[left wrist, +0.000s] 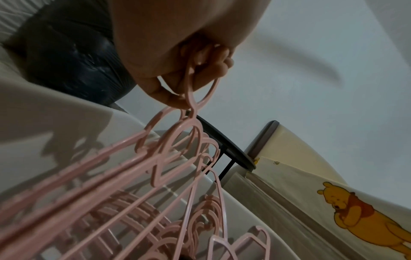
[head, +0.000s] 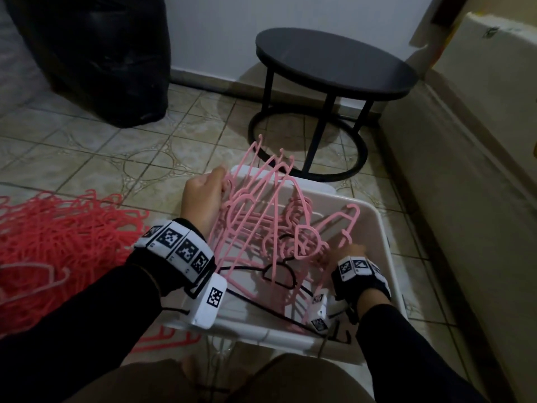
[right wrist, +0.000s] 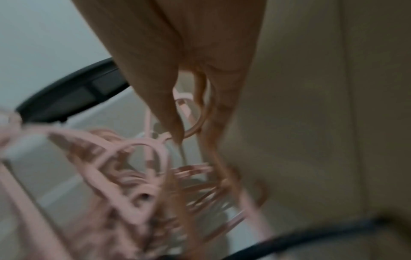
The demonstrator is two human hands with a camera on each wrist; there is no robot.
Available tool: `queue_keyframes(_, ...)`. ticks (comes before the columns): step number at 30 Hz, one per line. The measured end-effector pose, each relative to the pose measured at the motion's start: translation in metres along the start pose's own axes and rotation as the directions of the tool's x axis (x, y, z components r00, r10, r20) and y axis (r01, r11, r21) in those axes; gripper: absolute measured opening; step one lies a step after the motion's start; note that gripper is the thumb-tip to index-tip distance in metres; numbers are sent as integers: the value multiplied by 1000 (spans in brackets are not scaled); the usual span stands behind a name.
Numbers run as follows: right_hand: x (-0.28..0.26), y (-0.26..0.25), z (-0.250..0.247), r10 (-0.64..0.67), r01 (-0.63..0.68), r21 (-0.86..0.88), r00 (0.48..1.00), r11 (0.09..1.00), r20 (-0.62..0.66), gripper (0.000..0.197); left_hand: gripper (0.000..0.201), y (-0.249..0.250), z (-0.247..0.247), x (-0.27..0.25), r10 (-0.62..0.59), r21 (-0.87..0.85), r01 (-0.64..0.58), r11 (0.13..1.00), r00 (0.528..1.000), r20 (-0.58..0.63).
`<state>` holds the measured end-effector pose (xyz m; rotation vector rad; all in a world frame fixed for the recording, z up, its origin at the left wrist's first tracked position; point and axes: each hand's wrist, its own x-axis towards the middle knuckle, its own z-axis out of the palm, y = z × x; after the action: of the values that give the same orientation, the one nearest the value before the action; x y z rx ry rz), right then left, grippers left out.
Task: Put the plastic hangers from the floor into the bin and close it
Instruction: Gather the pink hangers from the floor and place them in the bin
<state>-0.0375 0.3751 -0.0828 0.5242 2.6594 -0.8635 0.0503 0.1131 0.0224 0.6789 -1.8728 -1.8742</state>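
Pink hangers: thin plastic, tangled, tilted inside white bin. Gripped at the hooks by left hand; right hand down among them, hold too blurred to tell. Red hanger pile on floor, left; black stool just beyond the rim.

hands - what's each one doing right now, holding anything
Left hand: fingers curled round the pink hangers over the bin.
Right hand: cannot tell; blurred, mostly hidden among them.
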Motion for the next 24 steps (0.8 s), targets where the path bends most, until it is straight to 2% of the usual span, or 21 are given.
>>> queue_keyframes(1, 2, 6, 4, -21, 22, -25, 999, 999, 38, 61, 38, 2, 0, -1, 15, -20, -16, 1000, 1000, -10)
queue_keyframes(3, 6, 17, 9, -10, 2, 79, 995, 997, 95, 73, 42, 10, 0, -3, 45, -58, -46, 997, 999, -25)
queue_keyframes(4, 6, 20, 10, 55, -72, 120, 989, 990, 136, 70, 44, 14, 0, -3, 57, -84, -59, 995, 998, -20)
queue_keyframes(6, -3, 20, 6, -19, 27, -64, 992, 998, 123, 49, 49, 23, 0, -2, 87, -135, -91, 987, 996, -34)
queue_keyframes(7, 0, 19, 4, -41, 49, -73, 994, 996, 99, 47, 51, 27, -1, -2, 105, -141, -112, 984, 993, -57)
queue_keyframes(10, 7, 8, -1, -36, 34, 86, 999, 996, 19, 39, 46, 36, -3, 3, 154, -114, -166, 980, 983, -103)
queue_keyframes(12, 8, -5, -6, -97, 96, 181, 995, 979, -7, 37, 45, 37, -4, 7, 164, -104, -175, 979, 981, -106)
queue_keyframes(15, 8, -18, -7, -145, 122, 233, 986, 965, 84, 25, 44, 37, -6, 8, 151, -115, -159, 981, 986, -76)
queue_keyframes(17, 6, -21, 0, -154, 126, 164, 974, 978, 169, 22, 42, 36, -5, 8, 120, -96, -124, 988, 992, -50)
queue_keyframes(18, 5, -22, 2, -155, 135, 133, 977, 982, 148, 25, 41, 34, -5, 8, 103, -75, -105, 992, 994, -33)
queue_keyframes(21, -5, -29, 0, -163, 167, 93, 985, 982, -55, 25, 38, 28, -7, 12, 75, -1, -75, 997, 997, 34)
queue_keyframes(23, -11, -32, -3, -216, 228, 59, 962, 972, -165, 24, 40, 23, -8, 13, 65, 40, -68, 997, 995, 75)
queue_keyframes(24, -12, -34, -2, -263, 269, 16, 952, 963, -158, 21, 41, 21, -8, 14, 61, 53, -66, 996, 994, 87)
